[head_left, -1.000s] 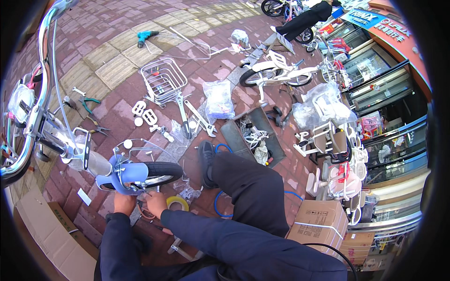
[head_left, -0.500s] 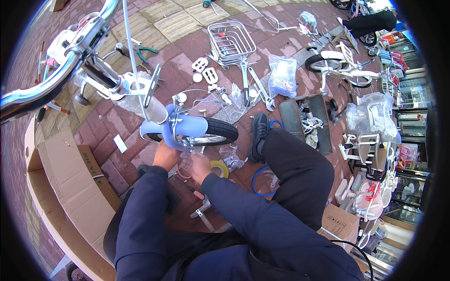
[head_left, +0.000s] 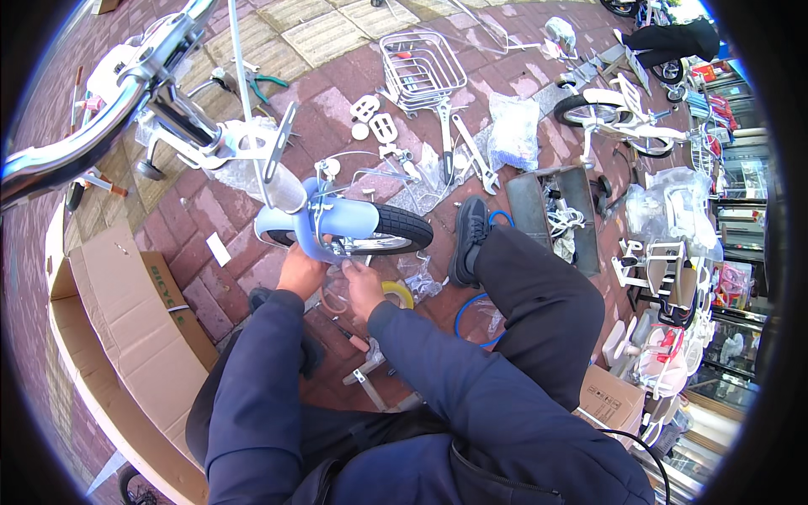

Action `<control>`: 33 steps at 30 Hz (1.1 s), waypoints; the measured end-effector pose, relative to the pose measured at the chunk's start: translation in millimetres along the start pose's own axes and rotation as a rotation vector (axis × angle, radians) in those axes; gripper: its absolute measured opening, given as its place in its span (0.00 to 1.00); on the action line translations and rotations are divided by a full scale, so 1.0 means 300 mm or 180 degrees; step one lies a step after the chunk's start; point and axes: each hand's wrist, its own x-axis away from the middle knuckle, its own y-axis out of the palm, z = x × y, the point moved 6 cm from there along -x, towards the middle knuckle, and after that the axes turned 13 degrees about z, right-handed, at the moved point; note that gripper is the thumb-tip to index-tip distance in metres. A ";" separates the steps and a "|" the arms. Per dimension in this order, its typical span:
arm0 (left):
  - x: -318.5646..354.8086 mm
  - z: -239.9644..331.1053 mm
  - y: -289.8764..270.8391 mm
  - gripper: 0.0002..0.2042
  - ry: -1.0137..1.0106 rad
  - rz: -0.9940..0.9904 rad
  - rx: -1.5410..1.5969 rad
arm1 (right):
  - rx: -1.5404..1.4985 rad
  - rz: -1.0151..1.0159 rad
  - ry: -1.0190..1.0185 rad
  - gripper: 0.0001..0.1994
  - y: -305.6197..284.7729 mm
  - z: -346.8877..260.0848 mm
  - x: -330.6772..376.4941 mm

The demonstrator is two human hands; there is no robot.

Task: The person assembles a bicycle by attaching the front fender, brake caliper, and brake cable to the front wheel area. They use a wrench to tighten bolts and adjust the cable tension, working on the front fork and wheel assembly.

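Observation:
In front of me a small bicycle leans with its light blue fork and mudguard over the black-tyred front wheel. My left hand is up against the fork's near side, its fingers hidden behind the fork and wheel. Just right of it, my right hand is closed in a pinch by the wheel hub at the fork's end. Whatever it pinches is too small to make out. Chrome handlebars rise at the upper left.
A yellow tape roll and a screwdriver lie below my hands. Beyond the wheel are a wire basket, pedals and wrenches. A metal toolbox stands right, an opened carton left.
My right hand has come slightly up and toward the fork end, its fingertips pinched closer to the hub. The left hand stays at the fork. The whole view has shifted a little.

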 end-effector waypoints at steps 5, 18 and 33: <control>-0.010 0.011 -0.001 0.22 0.0218 0.0084 -0.0175 | -0.0084 0.0647 -0.0177 0.15 -0.096 -0.023 -0.015; 0.003 0.004 -0.006 0.20 -0.0314 -0.0030 -0.0037 | 0.2474 0.2405 -0.3281 0.24 -0.312 -0.465 0.078; -0.203 0.173 -0.793 0.21 -0.1662 -0.0036 -0.0379 | 0.3464 0.0028 -0.2540 0.31 -0.063 -0.383 0.324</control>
